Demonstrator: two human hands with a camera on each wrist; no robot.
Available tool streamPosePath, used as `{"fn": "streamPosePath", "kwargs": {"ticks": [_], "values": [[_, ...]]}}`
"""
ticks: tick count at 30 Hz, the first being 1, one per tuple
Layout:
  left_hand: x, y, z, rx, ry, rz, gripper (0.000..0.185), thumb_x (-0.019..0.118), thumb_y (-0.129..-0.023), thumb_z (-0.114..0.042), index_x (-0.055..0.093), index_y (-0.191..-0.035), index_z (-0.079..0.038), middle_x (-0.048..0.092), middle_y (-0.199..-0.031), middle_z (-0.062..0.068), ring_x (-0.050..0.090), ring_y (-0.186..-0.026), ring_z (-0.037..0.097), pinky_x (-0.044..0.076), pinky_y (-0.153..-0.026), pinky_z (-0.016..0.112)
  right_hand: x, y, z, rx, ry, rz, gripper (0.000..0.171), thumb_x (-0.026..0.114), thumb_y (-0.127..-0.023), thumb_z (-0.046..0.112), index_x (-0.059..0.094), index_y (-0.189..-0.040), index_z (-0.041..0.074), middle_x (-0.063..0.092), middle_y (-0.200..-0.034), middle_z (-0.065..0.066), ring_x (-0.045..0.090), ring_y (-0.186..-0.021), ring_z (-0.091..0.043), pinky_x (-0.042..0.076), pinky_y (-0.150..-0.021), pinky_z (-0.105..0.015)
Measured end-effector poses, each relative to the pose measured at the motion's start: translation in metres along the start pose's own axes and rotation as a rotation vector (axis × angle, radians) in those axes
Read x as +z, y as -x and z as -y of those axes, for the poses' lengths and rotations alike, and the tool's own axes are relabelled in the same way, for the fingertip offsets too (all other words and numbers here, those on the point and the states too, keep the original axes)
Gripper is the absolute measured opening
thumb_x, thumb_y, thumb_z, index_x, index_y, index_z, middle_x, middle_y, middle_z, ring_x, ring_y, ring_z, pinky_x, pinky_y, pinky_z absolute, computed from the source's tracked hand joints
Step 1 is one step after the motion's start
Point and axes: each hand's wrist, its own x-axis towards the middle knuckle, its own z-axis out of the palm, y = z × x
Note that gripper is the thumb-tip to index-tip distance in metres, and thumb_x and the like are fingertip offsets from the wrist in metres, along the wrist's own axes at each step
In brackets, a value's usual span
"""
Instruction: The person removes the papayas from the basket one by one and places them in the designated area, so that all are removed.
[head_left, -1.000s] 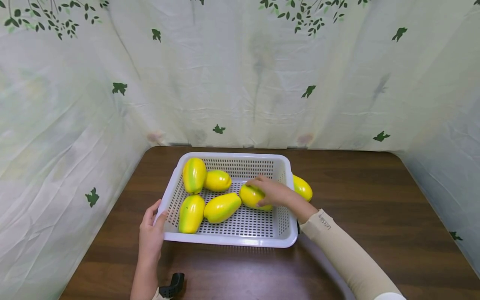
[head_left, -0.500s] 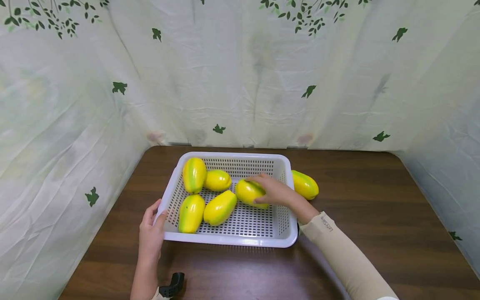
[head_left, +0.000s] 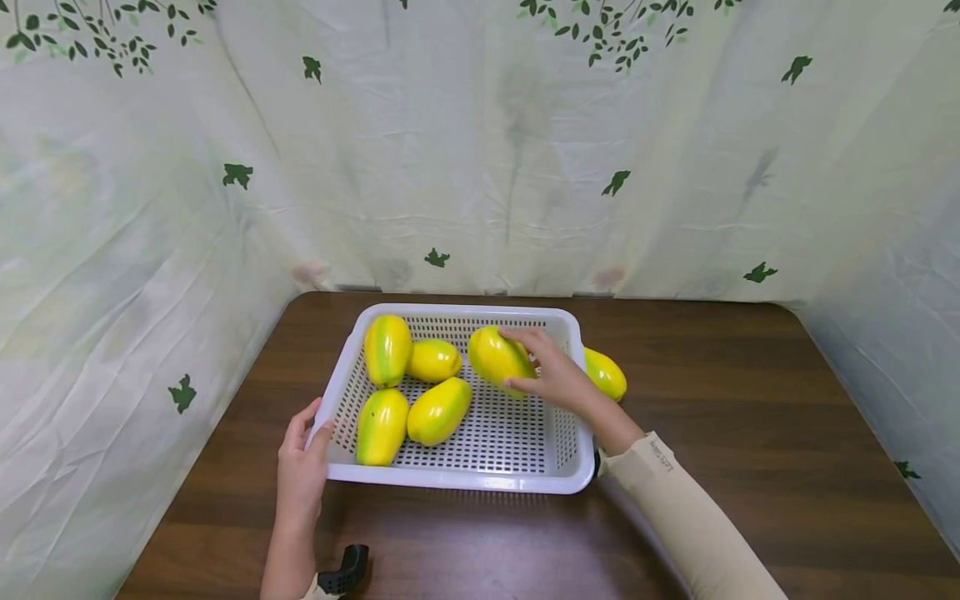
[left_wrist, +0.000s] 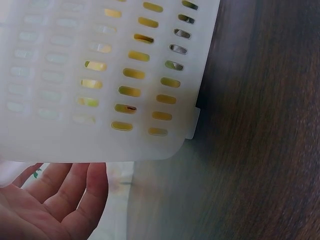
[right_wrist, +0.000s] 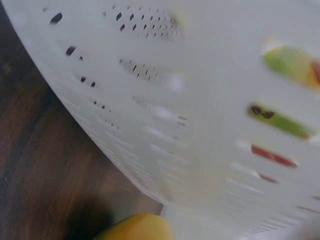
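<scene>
A white perforated plastic basket [head_left: 450, 483] sits on the table. My left hand [head_left: 302, 467] grips its left rim, with the thumb on top. In the left wrist view the fingers of my left hand [left_wrist: 70, 200] curl beside the rim. My right hand [head_left: 555, 375] reaches over the right side and holds a yellow-green papaya [head_left: 495, 354] between thumb and fingers, tilted above the basket floor. Several others lie inside at the left, including an upright-lying papaya [head_left: 388, 350] and a slanted papaya [head_left: 440, 412]. The right wrist view shows mostly the basket wall [right_wrist: 210, 100].
Outside the basket's right wall another papaya [head_left: 604, 373] lies on the brown wooden table [head_left: 735, 400], partly hidden by my forearm. A pale leaf-printed curtain [head_left: 480, 150] hangs around the back and sides. A black wrist mount [head_left: 348, 571] shows on my left arm.
My right hand has lifted the papaya and shifted it toward the back of the basket. The slanted papaya turned a little more upright. The papaya outside shifted slightly. My left hand stayed put.
</scene>
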Motion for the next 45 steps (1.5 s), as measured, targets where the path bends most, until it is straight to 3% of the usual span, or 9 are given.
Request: {"fn": "streamPosePath", "kwargs": {"ticks": [15, 22, 27, 31, 33, 40, 45], "values": [[0.000, -0.001, -0.003, -0.002, 0.003, 0.010, 0.047, 0.045, -0.087, -0.052, 0.037, -0.132, -0.040, 0.050, -0.125, -0.005, 0.053, -0.103, 0.018, 0.045, -0.082, 0.046, -0.004, 0.004, -0.001, -0.053, -0.029, -0.266, 0.072, 0.073, -0.075, 0.022, 0.037, -0.137, 0.018, 0.038, -0.132, -0.004, 0.043, -0.105, -0.019, 0.047, -0.080, -0.035], [-0.005, 0.002, -0.012, -0.002, 0.034, 0.064, 0.050, 0.048, -0.089, -0.045, 0.037, -0.135, -0.031, 0.048, -0.128, 0.005, 0.052, -0.103, 0.022, 0.048, -0.079, 0.041, -0.013, 0.009, -0.005, -0.062, -0.055, -0.314, 0.071, 0.074, -0.075, 0.021, 0.038, -0.136, 0.017, 0.038, -0.131, -0.006, 0.045, -0.105, -0.021, 0.047, -0.079, -0.038], [-0.004, 0.002, -0.007, -0.003, 0.021, 0.037, 0.048, 0.046, -0.089, -0.047, 0.037, -0.134, -0.035, 0.050, -0.126, 0.001, 0.053, -0.102, 0.020, 0.047, -0.080, 0.042, -0.025, 0.015, -0.009, -0.075, -0.072, -0.375, 0.072, 0.075, -0.073, 0.013, 0.039, -0.135, 0.015, 0.038, -0.130, -0.009, 0.048, -0.102, -0.026, 0.047, -0.078, -0.043], [-0.002, -0.001, -0.002, -0.010, -0.002, 0.004, 0.046, 0.045, -0.088, -0.051, 0.038, -0.132, -0.038, 0.051, -0.124, -0.003, 0.054, -0.102, 0.018, 0.046, -0.082, 0.042, -0.035, 0.022, -0.012, -0.056, -0.085, -0.412, 0.072, 0.074, -0.073, 0.008, 0.039, -0.136, 0.013, 0.037, -0.131, -0.010, 0.049, -0.104, -0.028, 0.046, -0.081, -0.043], [-0.003, -0.001, -0.003, -0.004, 0.003, 0.021, 0.047, 0.045, -0.089, -0.049, 0.037, -0.133, -0.036, 0.050, -0.126, 0.001, 0.053, -0.103, 0.021, 0.047, -0.081, 0.041, -0.041, 0.026, -0.011, -0.041, -0.090, -0.430, 0.072, 0.073, -0.073, 0.004, 0.038, -0.135, 0.010, 0.036, -0.131, -0.013, 0.049, -0.104, -0.030, 0.046, -0.081, -0.044], [0.000, -0.001, -0.001, -0.004, 0.004, 0.009, 0.046, 0.045, -0.088, -0.050, 0.038, -0.132, -0.038, 0.050, -0.124, -0.004, 0.053, -0.102, 0.018, 0.046, -0.081, 0.041, -0.060, 0.042, 0.007, 0.010, -0.060, -0.479, 0.067, 0.069, -0.075, -0.003, 0.036, -0.133, -0.001, 0.036, -0.127, -0.021, 0.047, -0.103, -0.034, 0.043, -0.083, -0.049], [0.001, -0.002, 0.002, 0.000, 0.010, -0.007, 0.045, 0.045, -0.088, -0.051, 0.039, -0.131, -0.039, 0.051, -0.123, -0.006, 0.054, -0.101, 0.017, 0.045, -0.083, 0.045, -0.069, 0.051, -0.002, 0.042, -0.049, -0.523, 0.066, 0.068, -0.075, -0.004, 0.036, -0.133, -0.002, 0.037, -0.126, -0.022, 0.046, -0.102, -0.036, 0.041, -0.082, -0.052]]}}
